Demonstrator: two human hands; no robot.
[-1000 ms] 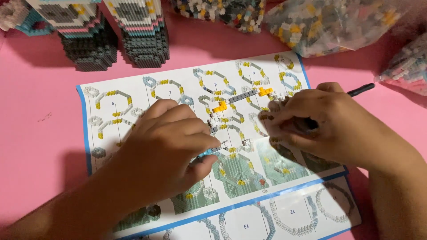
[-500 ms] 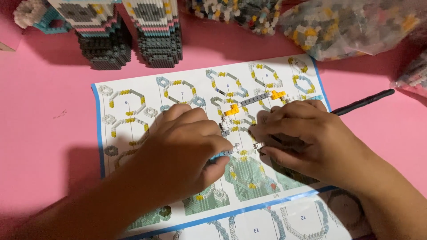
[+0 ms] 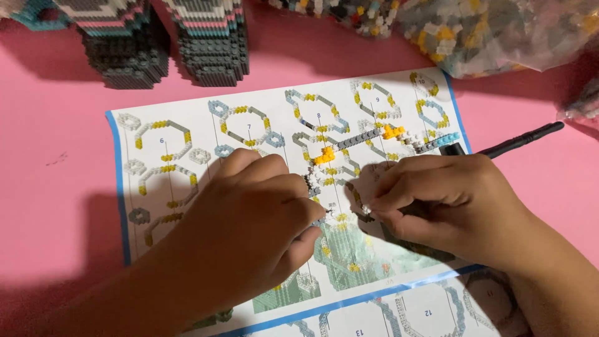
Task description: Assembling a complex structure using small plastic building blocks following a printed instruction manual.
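Head view of two bare hands at work over an instruction sheet (image 3: 249, 125) with a blue border, lying flat on a pink table (image 3: 56, 162). The left hand (image 3: 249, 231) rests knuckles-up on the sheet, its fingers curled together toward the middle, fingertips meeting at a small brick assembly (image 3: 324, 187) of grey, white and yellow pieces. The right hand (image 3: 443, 200) lies opposite, fingers pressed together and pinching the near end of that assembly; a black tool (image 3: 524, 137) projects from beneath it toward the right. A thin chain of bricks (image 3: 387, 134) extends from the assembly across the sheet. Behind the sheet stand two stacked brick structures (image 3: 168, 43); clear bags of loose bricks (image 3: 486, 31) lie at upper right.
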